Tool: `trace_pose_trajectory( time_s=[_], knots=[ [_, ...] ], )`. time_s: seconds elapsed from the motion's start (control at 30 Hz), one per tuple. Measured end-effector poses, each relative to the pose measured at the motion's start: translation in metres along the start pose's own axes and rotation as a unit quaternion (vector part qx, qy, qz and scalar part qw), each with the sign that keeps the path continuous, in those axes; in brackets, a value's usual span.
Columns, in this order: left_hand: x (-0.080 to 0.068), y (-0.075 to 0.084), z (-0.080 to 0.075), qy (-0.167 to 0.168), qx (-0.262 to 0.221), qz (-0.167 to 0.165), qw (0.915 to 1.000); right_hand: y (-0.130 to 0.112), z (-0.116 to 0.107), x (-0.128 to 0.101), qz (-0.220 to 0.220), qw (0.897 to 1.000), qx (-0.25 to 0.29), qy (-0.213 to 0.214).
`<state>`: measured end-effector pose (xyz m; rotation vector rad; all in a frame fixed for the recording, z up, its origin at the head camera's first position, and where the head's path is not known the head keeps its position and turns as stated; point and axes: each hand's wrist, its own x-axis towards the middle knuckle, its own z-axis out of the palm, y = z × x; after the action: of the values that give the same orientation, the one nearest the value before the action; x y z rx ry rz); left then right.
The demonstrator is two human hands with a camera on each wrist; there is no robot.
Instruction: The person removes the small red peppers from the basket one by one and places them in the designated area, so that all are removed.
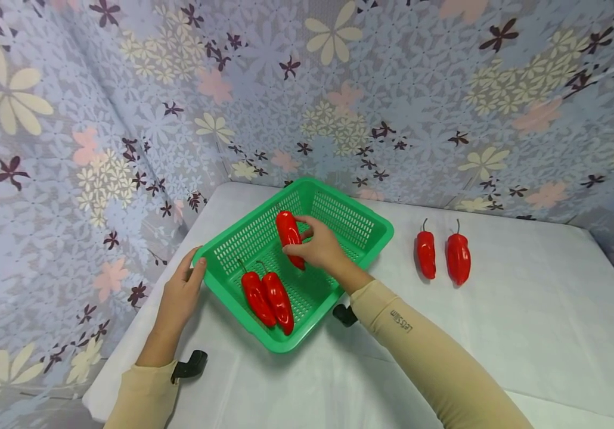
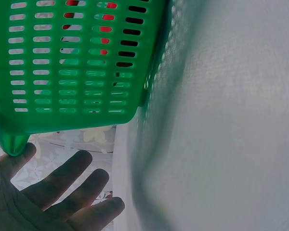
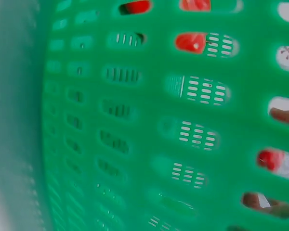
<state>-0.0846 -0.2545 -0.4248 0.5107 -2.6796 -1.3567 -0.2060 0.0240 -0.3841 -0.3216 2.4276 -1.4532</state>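
So the right hand (image 1: 320,247) has its fingers curled around a glossy red pepper (image 1: 288,233), holding it over the inside of the green slotted plastic basket (image 1: 368,224), which sits on the white cloth-covered table (image 1: 527,322) toward the left. The left hand (image 1: 180,295) rests against the basket's near-left corner, fingers fairly straight, thumb up by the rim, not wrapped around anything. Two more red peppers (image 1: 268,299) already lie side by side, touching, on the basket floor at the near end. Another pair of red peppers with stems (image 1: 443,256) sits on the table just right of the basket, close together.
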Motion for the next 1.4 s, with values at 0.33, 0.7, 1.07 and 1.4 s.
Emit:
trace_pose_trajectory(
  time_s=[0.33,0.7,1.07,1.4],
  knots=[
    [0.000,-0.001,0.001,0.002,0.001,-0.005,1.0000,-0.005,-0.010,-0.001,-0.040,0.996,0.042,0.061],
    [0.001,-0.001,0.002,0.004,-0.002,0.001,1.0000,-0.009,-0.032,-0.005,-0.044,0.993,0.051,0.096],
    [-0.001,0.000,0.001,0.001,0.001,-0.011,0.9999,-0.006,-0.064,-0.012,-0.062,0.987,0.068,0.133],
    [-0.003,0.001,0.000,-0.004,0.000,-0.008,1.0000,0.009,-0.097,-0.019,-0.049,0.983,0.056,0.169]
  ],
)
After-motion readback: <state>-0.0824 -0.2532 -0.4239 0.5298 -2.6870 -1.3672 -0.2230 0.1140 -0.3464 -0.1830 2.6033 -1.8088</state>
